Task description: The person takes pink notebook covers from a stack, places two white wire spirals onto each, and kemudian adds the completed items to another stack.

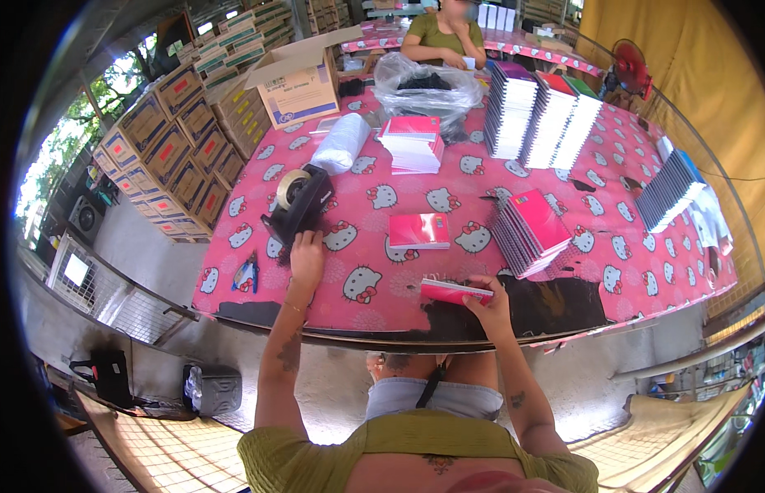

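My right hand (491, 311) grips a thin red notebook (455, 292), held tilted over the table's near edge. At the black tape dispenser (310, 201), the bunched fingertips of my left hand (307, 261) meet its near end; whether tape is between them is too small to tell. A tan tape roll (290, 189) sits in the dispenser. Ahead of the held notebook lies a low stack of red notebooks (419, 232). To its right leans a taller stack of spiral notebooks with red covers (537, 223). Farther back stands another red-covered stack (412, 144).
A pink patterned cloth (366, 283) covers the table. Tall spiral notebook stacks (510, 115) stand back right, more (670, 193) at the right edge. A plastic roll (343, 144), open carton (296, 90) and plastic bag (427, 86) lie farther back. Another person (444, 37) sits opposite.
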`<state>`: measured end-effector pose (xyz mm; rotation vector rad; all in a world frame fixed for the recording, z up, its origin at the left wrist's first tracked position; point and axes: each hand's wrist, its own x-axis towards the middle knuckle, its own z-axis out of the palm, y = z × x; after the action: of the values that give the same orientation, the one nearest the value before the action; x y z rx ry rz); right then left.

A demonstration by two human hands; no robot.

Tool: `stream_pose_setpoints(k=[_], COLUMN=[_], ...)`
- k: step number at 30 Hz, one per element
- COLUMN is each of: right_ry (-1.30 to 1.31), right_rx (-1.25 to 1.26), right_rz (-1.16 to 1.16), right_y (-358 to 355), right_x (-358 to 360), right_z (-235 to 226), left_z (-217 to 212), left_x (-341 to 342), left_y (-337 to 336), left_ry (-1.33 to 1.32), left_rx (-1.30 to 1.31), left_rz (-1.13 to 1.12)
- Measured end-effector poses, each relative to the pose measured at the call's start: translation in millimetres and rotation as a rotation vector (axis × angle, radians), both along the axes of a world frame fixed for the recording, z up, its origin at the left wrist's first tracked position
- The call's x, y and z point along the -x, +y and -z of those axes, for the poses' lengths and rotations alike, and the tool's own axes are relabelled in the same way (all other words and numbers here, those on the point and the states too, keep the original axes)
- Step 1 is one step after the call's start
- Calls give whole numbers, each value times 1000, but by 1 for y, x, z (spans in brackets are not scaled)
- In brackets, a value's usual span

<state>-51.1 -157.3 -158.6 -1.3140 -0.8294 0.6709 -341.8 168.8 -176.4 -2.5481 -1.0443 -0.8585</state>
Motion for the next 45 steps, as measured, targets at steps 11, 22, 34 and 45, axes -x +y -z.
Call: stream_pose_setpoints(k=[11,22,34,45], right_ry=[-82,-93,-200,-115], right_rx=[26,1,-16,-5], right_rz=[-157,-128,-148,-161], right_y=[-4,-7,2,1], right_x=[-3,-5,-2,-4], right_z=[-4,1,-1,5], left_z=[-61,-76,-47,-57], left_x=[-62,-104,-92,-99], left_y=[-114,-199,-173,-161], left_ry=[-563,-807,-473,-449], left_rx=[600,1054,576,608], left_rz=[117,317,523,594])
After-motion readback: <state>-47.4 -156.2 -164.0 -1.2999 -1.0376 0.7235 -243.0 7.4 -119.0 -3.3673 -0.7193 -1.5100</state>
